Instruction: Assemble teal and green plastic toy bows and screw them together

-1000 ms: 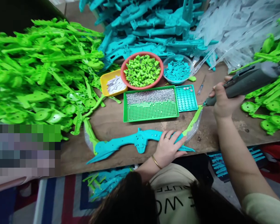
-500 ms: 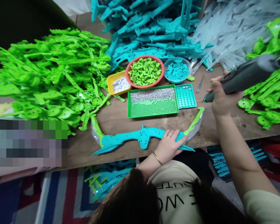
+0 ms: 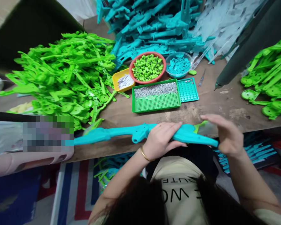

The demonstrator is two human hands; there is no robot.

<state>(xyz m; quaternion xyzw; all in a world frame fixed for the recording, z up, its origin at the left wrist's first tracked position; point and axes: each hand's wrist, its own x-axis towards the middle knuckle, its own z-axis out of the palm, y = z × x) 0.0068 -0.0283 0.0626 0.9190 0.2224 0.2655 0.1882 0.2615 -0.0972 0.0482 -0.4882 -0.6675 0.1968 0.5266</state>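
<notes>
A blue plastic toy bow [image 3: 120, 132] is tilted up at the table's front edge, its long body running left to right. Wrapped over its right half, my left hand [image 3: 162, 137] grips the body. My right hand [image 3: 229, 137], somewhat blurred, is at the bow's right tip with thumb and fingers apart. I cannot tell whether it touches the tip. One green limb piece [image 3: 200, 125] shows behind the right end; the other limb is mostly hidden. A dark power screwdriver [image 3: 250, 47] hangs above the table at the right, out of my hands.
Behind the bow lie a green tray [image 3: 156, 105] of small screws, a blue tray [image 3: 194, 99], a red bowl [image 3: 130, 68] of green pieces, a yellow box [image 3: 114, 82] and a clear bowl [image 3: 191, 59]. Piles of green parts [image 3: 67, 78] and blue parts [image 3: 154, 25] surround them.
My right hand has let go of the screwdriver and come down to the bow's right end. The bow, lying flat before, is now turned up on edge in my left hand.
</notes>
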